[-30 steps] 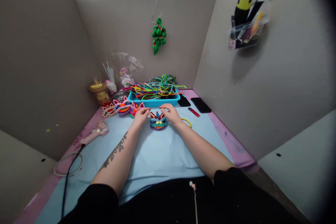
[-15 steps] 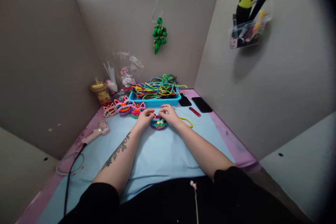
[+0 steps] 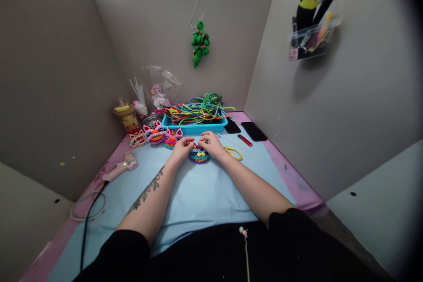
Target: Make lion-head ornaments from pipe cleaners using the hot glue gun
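Observation:
A teal, purple and orange pipe-cleaner animal head [image 3: 199, 155] sits on the blue cloth between my hands. My left hand [image 3: 182, 147] is closed in a pinch at its upper left edge, close to a small red part. At the upper right edge, my right hand [image 3: 212, 144] also has its thumb and fingers pinched together. Whatever is between the fingertips of either hand is too small to make out. Just left of my left hand stands a pink and orange pipe-cleaner head [image 3: 172, 139].
Behind my hands is a blue tray [image 3: 194, 129] heaped with colourful pipe cleaners [image 3: 194, 112]. A pink glue gun [image 3: 121, 168] with a black cord lies left. Yellow-handled scissors [image 3: 235, 153], a red lighter-like object [image 3: 245, 140] and a black phone [image 3: 254, 131] lie right.
Both hands stay at the top of the teal pipe-cleaner head, with only very slight finger movement. The whole view has shifted a little.

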`<state>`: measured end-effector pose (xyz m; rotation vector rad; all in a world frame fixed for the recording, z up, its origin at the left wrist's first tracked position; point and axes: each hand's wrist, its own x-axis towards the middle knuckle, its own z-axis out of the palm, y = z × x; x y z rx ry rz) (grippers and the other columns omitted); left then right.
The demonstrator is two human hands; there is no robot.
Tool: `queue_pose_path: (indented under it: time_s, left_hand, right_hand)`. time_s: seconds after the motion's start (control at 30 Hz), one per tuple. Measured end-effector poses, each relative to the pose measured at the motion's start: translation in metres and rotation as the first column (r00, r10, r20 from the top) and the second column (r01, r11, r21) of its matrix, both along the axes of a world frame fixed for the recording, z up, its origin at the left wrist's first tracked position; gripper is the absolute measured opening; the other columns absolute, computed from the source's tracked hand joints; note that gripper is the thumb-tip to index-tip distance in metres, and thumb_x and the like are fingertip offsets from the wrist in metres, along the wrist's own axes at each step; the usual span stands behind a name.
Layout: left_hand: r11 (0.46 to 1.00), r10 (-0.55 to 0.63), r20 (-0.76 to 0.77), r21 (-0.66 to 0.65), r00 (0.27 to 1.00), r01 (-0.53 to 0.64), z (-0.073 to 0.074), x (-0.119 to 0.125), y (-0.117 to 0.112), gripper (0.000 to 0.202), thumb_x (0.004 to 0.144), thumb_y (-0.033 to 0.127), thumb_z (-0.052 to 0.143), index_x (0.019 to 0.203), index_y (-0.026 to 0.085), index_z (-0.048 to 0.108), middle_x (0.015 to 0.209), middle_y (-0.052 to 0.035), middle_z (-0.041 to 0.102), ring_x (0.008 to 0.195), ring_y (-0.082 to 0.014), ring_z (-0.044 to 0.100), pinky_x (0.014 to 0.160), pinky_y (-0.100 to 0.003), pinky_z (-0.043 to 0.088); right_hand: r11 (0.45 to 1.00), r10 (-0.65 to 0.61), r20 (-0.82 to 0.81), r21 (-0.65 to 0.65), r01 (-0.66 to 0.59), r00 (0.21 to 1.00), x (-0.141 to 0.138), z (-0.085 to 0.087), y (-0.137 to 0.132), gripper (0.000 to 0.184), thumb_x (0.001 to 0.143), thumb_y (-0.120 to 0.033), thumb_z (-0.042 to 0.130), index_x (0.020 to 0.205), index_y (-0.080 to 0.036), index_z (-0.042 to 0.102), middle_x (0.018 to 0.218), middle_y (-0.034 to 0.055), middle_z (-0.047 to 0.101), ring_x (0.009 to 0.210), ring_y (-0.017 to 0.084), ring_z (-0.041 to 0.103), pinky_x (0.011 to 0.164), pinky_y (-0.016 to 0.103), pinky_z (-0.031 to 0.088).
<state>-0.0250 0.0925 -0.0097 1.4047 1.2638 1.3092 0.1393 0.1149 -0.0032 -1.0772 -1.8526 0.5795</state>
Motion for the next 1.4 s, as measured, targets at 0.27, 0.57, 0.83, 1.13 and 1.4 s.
queue_pose_path:
  time_s: [0.27,0.57,0.83,1.13,1.4]
  left_hand:
    - [1.0,-0.008,0.017,-0.019,1.0,0.008,-0.001,0.0,0.0,0.04,0.06,0.033,0.07,0.094,0.012,0.063,0.073,-0.0056,0.067,0.07,-0.0171,0.062,0.071,-0.031,0.048]
    - [0.999,0.028,0.104,0.024,0.994,-0.031,0.003,-0.015,0.005,0.047,0.06,0.035,0.071,0.101,0.013,0.063,0.103,-0.0135,0.067,0.099,-0.0238,0.061,0.089,-0.037,0.045]
    - [0.995,0.068,-0.03,0.072,0.997,-0.066,0.003,-0.014,0.0,0.033,0.064,0.026,0.063,0.095,0.014,0.064,0.098,-0.0113,0.068,0.094,-0.0232,0.062,0.087,-0.037,0.046]
    - [0.994,0.068,-0.124,-0.073,0.99,-0.077,0.007,-0.026,-0.004,0.032,0.061,0.021,0.064,0.092,0.014,0.065,0.092,-0.012,0.069,0.092,-0.0252,0.063,0.085,-0.036,0.046]
    - [0.978,-0.036,-0.425,-0.201,0.904,-0.055,0.006,-0.032,-0.012,0.016,0.056,0.009,0.06,0.068,0.017,0.067,0.079,-0.0091,0.07,0.09,-0.0305,0.061,0.089,-0.04,0.041]
  right_hand:
    - [1.0,0.009,0.005,-0.003,-0.009,1.0,-0.001,0.001,0.002,0.009,0.072,-0.029,0.063,0.072,-0.02,0.068,0.103,0.0077,0.057,0.103,0.022,0.05,0.096,0.04,0.035]
    - [0.991,-0.049,-0.357,-0.131,0.002,0.933,0.036,0.013,0.004,0.039,0.086,-0.045,0.039,0.103,-0.019,0.063,0.104,0.0076,0.063,0.096,0.02,0.056,0.085,0.034,0.044]
    - [0.977,0.134,0.016,0.163,-0.135,0.991,0.022,0.01,-0.008,0.032,0.074,-0.012,0.05,0.091,-0.028,0.071,0.112,0.0041,0.056,0.11,0.021,0.046,0.101,0.041,0.03]
    - [0.986,0.133,-0.1,-0.086,-0.141,0.986,0.048,0.014,-0.002,0.035,0.074,-0.019,0.05,0.107,-0.022,0.061,0.113,0.0056,0.058,0.091,0.017,0.055,0.084,0.034,0.044]
    - [0.92,0.211,-0.176,-0.297,-0.256,0.962,0.026,-0.008,0.004,0.017,0.068,-0.032,0.063,0.076,-0.016,0.063,0.07,0.0014,0.064,0.063,0.013,0.054,0.061,0.025,0.042]
